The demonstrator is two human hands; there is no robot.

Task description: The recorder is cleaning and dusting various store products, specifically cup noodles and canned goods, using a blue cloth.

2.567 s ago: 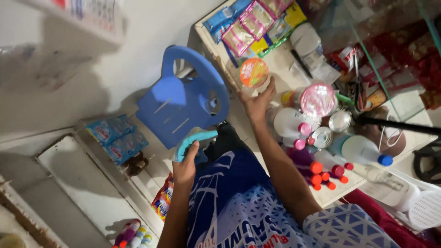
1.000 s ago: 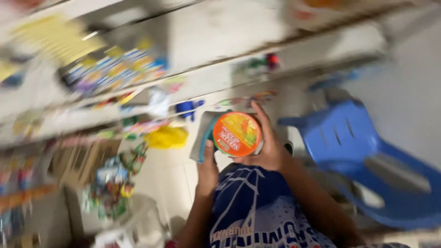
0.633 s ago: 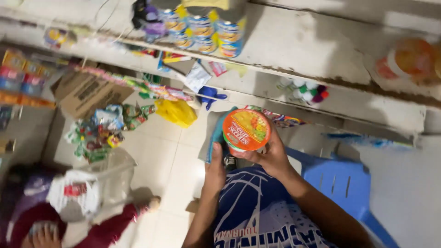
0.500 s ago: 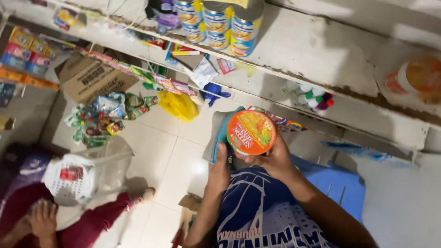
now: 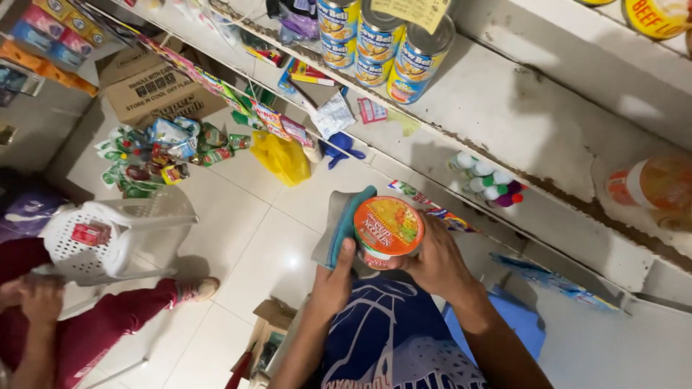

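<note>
Noodle cup lowered slightly; right-hand fingers wrap its side.

Both forearms are raised in front of the chest and bent at the elbows, with the hands brought close together. The left hand is closed, its thumb laid upward over what is gripped and the other fingers hidden behind it. The right hand is cupped, with its fingers wrapped round the side of what is held and its back turned to the camera. The right wrist is bent slightly inward. Both forearms are bare up to the short sleeves.
</note>
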